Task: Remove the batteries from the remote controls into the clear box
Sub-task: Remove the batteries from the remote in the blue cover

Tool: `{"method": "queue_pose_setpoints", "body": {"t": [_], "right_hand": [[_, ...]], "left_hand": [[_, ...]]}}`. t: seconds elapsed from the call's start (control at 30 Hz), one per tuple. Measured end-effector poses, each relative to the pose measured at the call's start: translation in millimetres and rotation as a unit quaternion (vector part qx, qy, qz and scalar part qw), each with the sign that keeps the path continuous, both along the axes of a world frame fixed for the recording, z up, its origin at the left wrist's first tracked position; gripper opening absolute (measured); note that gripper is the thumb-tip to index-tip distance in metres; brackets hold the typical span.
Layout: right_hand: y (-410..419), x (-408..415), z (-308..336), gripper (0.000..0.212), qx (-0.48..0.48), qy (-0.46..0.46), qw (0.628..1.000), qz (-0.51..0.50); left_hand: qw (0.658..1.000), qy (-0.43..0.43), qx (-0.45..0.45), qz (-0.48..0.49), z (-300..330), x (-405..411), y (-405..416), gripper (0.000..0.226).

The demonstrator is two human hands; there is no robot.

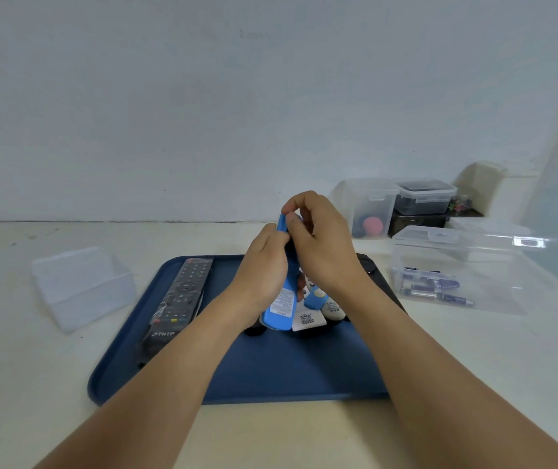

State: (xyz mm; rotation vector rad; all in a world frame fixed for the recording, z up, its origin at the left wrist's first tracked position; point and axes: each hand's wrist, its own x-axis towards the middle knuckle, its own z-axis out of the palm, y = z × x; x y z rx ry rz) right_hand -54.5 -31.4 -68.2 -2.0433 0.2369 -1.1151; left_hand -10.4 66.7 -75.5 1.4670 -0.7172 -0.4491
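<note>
Forearms are reaching in from the near edge over the blue tray (270, 374) sitting on the worktop (304, 434). I am holding the blue remote (281, 302) upright above the tray: my left hand (264, 272) is gripping its body, and my right hand (321, 245) is pinching its top end with curled fingers. Under them, a white remote (308, 319) is lying on the tray, and a black remote (179, 299) is lying along the tray's left side. An empty lidded box (81, 286) is sitting left of the tray. The clear box (457, 265), holding batteries (436, 289), is sitting to the right, with other containers (406, 204) against the wall beyond.
</note>
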Motion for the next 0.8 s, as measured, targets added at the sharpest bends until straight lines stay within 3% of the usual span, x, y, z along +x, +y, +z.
{"method": "queue_pose_setpoints", "body": {"t": [0.17, 0.47, 0.53, 0.6, 0.67, 0.8], "right_hand": [[-5.3, 0.1, -3.2, 0.025, 0.118, 0.020, 0.991, 0.060], [-3.9, 3.4, -3.9, 0.015, 0.201, 0.034, 0.979, 0.012], [-6.2, 2.5, 0.6, 0.012, 0.342, 0.011, 0.938, 0.059], [-13.6, -2.8, 7.9, 0.007, 0.516, -0.035, 0.848, 0.117], [-24.3, -11.5, 13.8, 0.014, 0.614, -0.060, 0.775, 0.137], [-40.1, -37.7, 19.0, 0.019, 0.647, -0.094, 0.749, 0.104]], "left_hand": [[0.999, 0.046, -0.013, 0.007, -2.1, 4.2, -0.7, 0.018], [0.996, 0.089, -0.012, 0.029, -7.4, 7.3, -6.8, 0.017], [0.991, 0.127, -0.030, 0.018, -6.5, 8.1, -6.7, 0.019], [0.986, 0.166, -0.032, 0.006, -5.7, 8.0, -6.4, 0.029], [0.982, 0.184, -0.029, -0.005, -4.1, 4.0, -6.0, 0.035], [0.975, 0.214, -0.038, -0.042, -7.1, -11.5, -7.0, 0.033]]}}
